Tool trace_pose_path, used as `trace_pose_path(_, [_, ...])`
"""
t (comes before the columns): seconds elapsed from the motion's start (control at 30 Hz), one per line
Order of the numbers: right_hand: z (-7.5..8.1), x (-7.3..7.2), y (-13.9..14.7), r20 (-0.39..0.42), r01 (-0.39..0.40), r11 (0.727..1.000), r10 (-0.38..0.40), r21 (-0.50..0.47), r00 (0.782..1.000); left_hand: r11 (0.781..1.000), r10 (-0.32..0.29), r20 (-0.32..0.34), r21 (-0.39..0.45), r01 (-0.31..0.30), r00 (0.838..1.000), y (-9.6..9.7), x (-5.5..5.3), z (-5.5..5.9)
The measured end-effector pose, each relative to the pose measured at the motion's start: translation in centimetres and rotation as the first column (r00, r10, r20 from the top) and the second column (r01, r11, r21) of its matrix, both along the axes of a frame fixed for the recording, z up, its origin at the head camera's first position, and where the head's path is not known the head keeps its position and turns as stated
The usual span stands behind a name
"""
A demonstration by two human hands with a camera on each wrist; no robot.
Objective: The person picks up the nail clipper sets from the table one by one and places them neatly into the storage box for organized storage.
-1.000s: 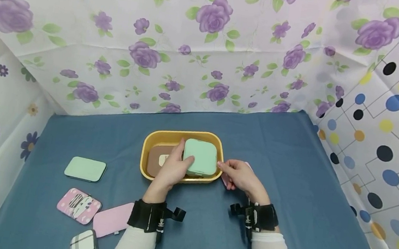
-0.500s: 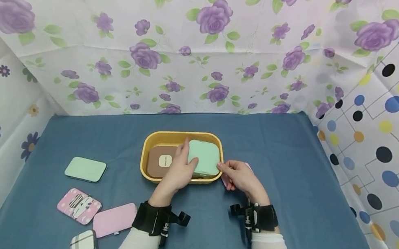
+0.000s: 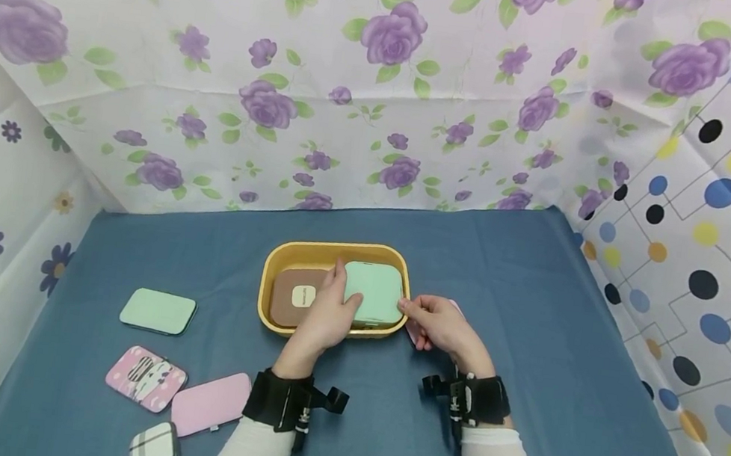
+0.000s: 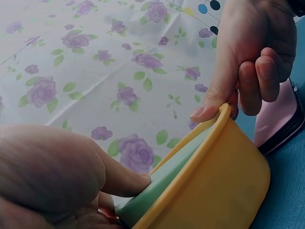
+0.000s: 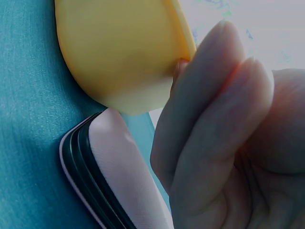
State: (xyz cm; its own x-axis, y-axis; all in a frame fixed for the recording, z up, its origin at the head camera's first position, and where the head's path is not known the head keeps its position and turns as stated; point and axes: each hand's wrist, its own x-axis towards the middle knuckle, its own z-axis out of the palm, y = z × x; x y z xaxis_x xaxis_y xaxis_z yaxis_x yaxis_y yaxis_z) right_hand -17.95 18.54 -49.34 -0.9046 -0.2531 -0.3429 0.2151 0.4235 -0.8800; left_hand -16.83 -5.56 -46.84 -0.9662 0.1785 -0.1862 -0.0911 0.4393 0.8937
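A yellow oval basket point(image 3: 309, 246) stands mid-table. In its right half lies a square mint-green case point(image 3: 376, 294); my left hand point(image 3: 327, 312) holds the case by its left side, thumb on the lid. The left wrist view shows this thumb pressing the tilted green case point(image 4: 183, 160) inside the wall. A brown case point(image 3: 292, 280) with a cream label lies in the basket's left half, partly behind the left hand. My right hand point(image 3: 441, 324) pinches the basket's right rim between thumb and curled fingers. In the right wrist view, its fingers point(image 5: 209, 129) partly cover the rim.
Beside the right hand lies a pink case point(image 5: 124, 167), mostly covered in the head view. At left are a pale green case point(image 3: 157, 311), a pink cartoon-print case point(image 3: 146, 378), a plain pink case point(image 3: 210, 404) and a plaid case point(image 3: 154, 449). Floral sheets point(image 3: 375, 139) stand behind.
The left hand has moved slightly right with the mint-green case, uncovering more of the brown one. The green case's far edge has then dropped a little. The right hand stays at the rim.
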Motion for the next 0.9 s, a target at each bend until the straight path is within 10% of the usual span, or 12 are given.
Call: trace_pose_path(0.9, [-0.08, 0.03, -0.06, -0.009, -0.001, 1.000, 0.001, 0.011, 1.000, 1.000, 0.019, -0.022, 0.005, -0.019, 1.000, 0.16, 0.03, 0.00])
